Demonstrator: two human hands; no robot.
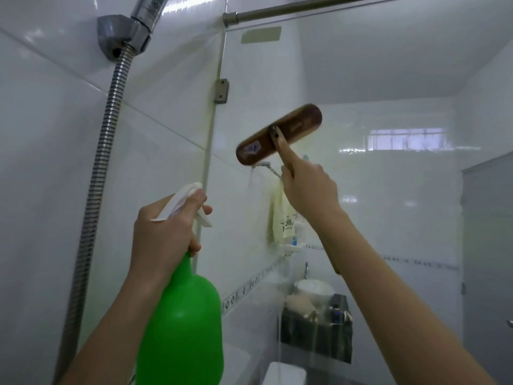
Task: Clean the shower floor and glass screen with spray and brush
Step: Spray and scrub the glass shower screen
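White glossy tiles climb the wall on the left and meet the glass screen (388, 190) at a thin metal edge, with a small hinge bracket (221, 91) fixed high on it and a rod (305, 9) bracing the top of the pane. The right hand (308, 190) is wrapped round the handle of the wooden brush (279, 134), forefinger laid along it. The brush head sits tilted against the upper glass, smeared with blur. The left hand (163, 232) grips the neck of the green spray bottle (183, 323), one finger curled at the trigger and the nozzle aimed up towards the corner. The shower floor is out of sight below.

What worries me is the one-handed overhead reach. On wet glass the brush could skid sideways, and its hard wooden back could rap the bracket or the pane's edge. Anything sprayed this high would likely drift back onto the person (pale streaks already run down the glass).

A ribbed metal hose (94, 190) hangs from the shower holder (122, 37), near the left forearm, and I would guess the bottle could snag it on a swing. A small shelf (291, 247) of bottles and a metal caddy (316, 329) show through the glass, apparently on its far side, so they should not block the brush
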